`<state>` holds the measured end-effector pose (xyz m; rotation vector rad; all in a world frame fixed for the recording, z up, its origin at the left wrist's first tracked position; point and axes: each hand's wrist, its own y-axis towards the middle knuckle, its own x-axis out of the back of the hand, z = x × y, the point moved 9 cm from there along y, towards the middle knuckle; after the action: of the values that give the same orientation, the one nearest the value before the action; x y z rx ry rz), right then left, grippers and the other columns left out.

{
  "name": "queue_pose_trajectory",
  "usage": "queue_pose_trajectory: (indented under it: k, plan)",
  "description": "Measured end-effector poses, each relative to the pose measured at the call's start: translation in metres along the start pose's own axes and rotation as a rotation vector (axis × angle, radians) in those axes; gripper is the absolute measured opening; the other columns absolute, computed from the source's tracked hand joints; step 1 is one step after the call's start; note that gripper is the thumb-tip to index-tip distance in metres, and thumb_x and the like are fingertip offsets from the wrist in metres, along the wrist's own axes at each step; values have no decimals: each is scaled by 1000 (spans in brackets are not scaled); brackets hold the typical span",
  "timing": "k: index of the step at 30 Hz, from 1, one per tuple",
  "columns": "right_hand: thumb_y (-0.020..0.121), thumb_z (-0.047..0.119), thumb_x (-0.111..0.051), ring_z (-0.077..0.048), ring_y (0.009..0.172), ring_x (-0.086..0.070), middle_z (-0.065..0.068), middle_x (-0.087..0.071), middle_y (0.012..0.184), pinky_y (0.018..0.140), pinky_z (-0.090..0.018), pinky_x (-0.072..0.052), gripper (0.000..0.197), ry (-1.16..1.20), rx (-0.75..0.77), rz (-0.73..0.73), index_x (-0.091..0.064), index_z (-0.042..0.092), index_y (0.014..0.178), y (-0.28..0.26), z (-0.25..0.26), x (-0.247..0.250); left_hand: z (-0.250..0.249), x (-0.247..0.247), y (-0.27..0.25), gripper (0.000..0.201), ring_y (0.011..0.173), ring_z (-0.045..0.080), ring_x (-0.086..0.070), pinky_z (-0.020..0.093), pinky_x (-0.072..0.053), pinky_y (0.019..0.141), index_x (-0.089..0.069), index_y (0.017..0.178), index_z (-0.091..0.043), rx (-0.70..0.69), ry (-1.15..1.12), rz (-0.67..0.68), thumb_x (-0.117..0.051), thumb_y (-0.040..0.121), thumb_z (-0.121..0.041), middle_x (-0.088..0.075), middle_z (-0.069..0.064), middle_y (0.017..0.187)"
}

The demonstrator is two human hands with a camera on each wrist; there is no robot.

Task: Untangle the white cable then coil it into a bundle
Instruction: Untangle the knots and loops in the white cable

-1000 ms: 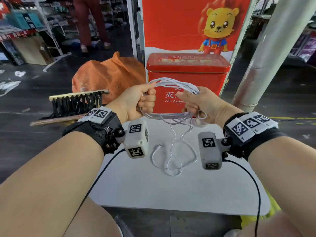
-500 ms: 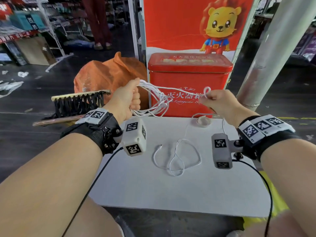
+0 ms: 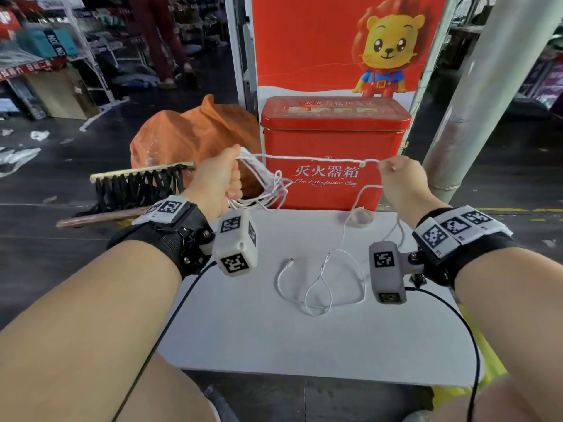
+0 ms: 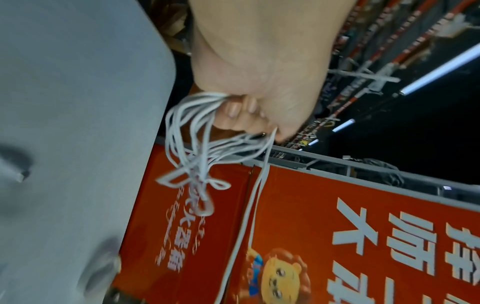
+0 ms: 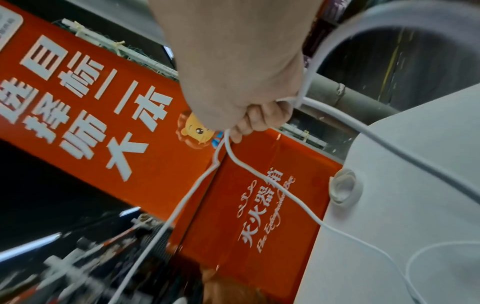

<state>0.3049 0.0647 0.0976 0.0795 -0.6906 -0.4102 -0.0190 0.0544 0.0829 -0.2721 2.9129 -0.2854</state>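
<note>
A thin white cable (image 3: 310,158) runs taut between my two raised hands above the white table (image 3: 259,330). My left hand (image 3: 224,175) grips a bunch of coiled loops (image 4: 192,131), which hang twisted below the fist. My right hand (image 3: 396,175) pinches a single strand (image 5: 228,142) at its fingertips. From there the cable drops to the table and lies in loose loops (image 3: 323,287), with its free plug end (image 3: 291,261) resting on the tabletop.
A red fire extinguisher box (image 3: 332,147) stands right behind the table, under a red poster. A roll of clear tape (image 3: 361,217) lies at the table's far edge. A grey pillar (image 3: 475,102) rises at right; an orange sack (image 3: 189,141) and a brush (image 3: 137,184) lie at left.
My hands, close together on the bundle a second ago, have moved apart. The right hand has drawn one strand out to the right, and it now stretches taut.
</note>
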Motion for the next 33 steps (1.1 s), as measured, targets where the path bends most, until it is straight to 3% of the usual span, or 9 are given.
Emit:
queue_pose_trajectory:
  k: [8, 12, 15, 17, 18, 22, 24, 28, 33]
  plan:
    - [95, 5, -41, -36, 99, -58, -23, -61, 116, 81, -33, -46, 29, -116, -107, 134, -60, -4, 116, -2, -14, -11, -1, 5, 2, 41, 31, 7, -14, 19, -15, 32, -28, 63, -21, -24, -163, -62, -48, 97, -28, -19, -8, 38]
    - [93, -9, -32, -16, 62, -51, -5, -56, 101, 48, -20, -45, 50, -121, 93, 276, -53, 17, 130, -12, 3, -25, -1, 10, 5, 44, 34, 8, -14, 20, -15, 33, -26, 61, -22, -27, -165, -33, -49, 97, -31, -18, -8, 41]
    - [92, -2, -38, -13, 62, -46, -4, -55, 99, 45, -21, -38, 34, -363, 148, 480, -62, 17, 108, -24, 3, -44, 1, 8, 7, 47, 35, 8, -14, 20, -16, 33, -25, 59, -22, -3, -150, 16, -50, 96, -34, -18, -7, 43]
    - [89, 14, -49, -15, 65, -45, -7, -58, 89, 51, -25, -35, 11, -548, 172, 549, -54, 16, 80, -31, 4, -52, 1, 0, 5, 48, 35, 8, -14, 20, -17, 32, -26, 58, -22, 19, -130, 62, -50, 96, -37, -18, -7, 45]
    - [89, 22, -54, -15, 65, -45, -5, -57, 83, 53, -26, -35, 17, -553, 187, 565, -50, 16, 74, -33, 6, -56, 0, -4, 3, 48, 34, 8, -15, 19, -17, 32, -26, 58, -22, 24, -120, 81, -51, 95, -38, -18, -7, 45]
    - [92, 33, -57, -14, 53, -53, -1, -59, 65, 52, -25, -46, 24, 85, 187, 517, -51, 15, 78, -38, 37, -53, -3, -23, -8, 46, 33, 6, -17, 18, -18, 32, -29, 59, -22, 23, -95, 142, -52, 95, -37, -20, -8, 45]
    - [96, 35, -48, -15, 47, -40, 1, -46, 58, 46, -28, -38, 24, 226, 228, 362, -48, 20, 78, -30, 46, -36, -4, -32, -14, 46, 32, 6, -17, 18, -18, 31, -28, 59, -22, 45, -82, 194, -50, 96, -39, -21, -8, 43]
    - [99, 35, -40, -13, 50, -30, 3, -36, 58, 49, -29, -26, 27, 167, 205, 286, -49, 15, 83, -17, 29, -24, -9, -51, -30, 51, 30, 4, -16, 16, -14, 31, -26, 55, -22, 103, -36, 388, -44, 96, -45, -19, -9, 40]
    - [96, 38, -45, -14, 55, -39, 1, -40, 73, 45, -26, -38, 28, 12, 245, 425, -40, 12, 107, -25, 20, -32, -17, -68, -46, 53, 30, 3, -15, 16, -10, 32, -29, 51, -22, 66, -20, 510, -40, 97, -47, -19, -10, 40]
